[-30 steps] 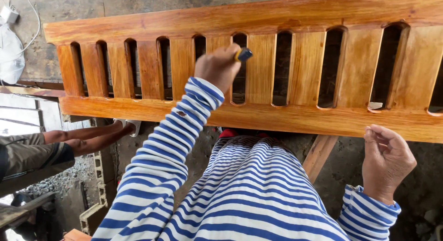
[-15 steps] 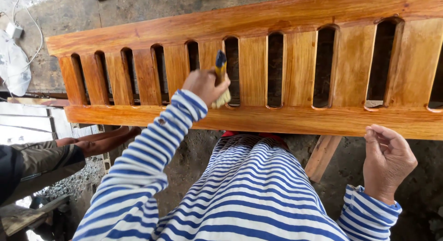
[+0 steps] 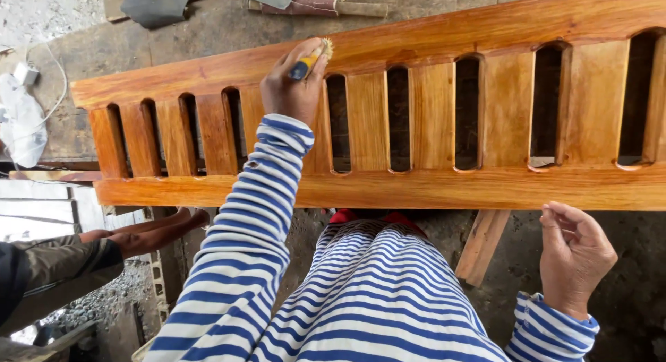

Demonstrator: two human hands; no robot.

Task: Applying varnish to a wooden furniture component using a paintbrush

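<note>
Now left hand [image 3: 295,84] grips brush [image 3: 310,60], prob. touching slatted wooden panel [image 3: 416,119].

This is a rough woodworking workshop. A varnished slatted wooden panel [image 3: 388,119] lies over a worn, stained workbench [image 3: 208,29], with a sandpaper roll [image 3: 312,7] and gravel [image 3: 97,299] nearby.

No labels, signs or screens are visible. One possible package: a white plastic bag [image 3: 21,126], crumpled, lying at the far left edge beside the end of the slatted panel [image 3: 416,119]. A thin white cord runs above it. Its contents cannot be determined.
</note>
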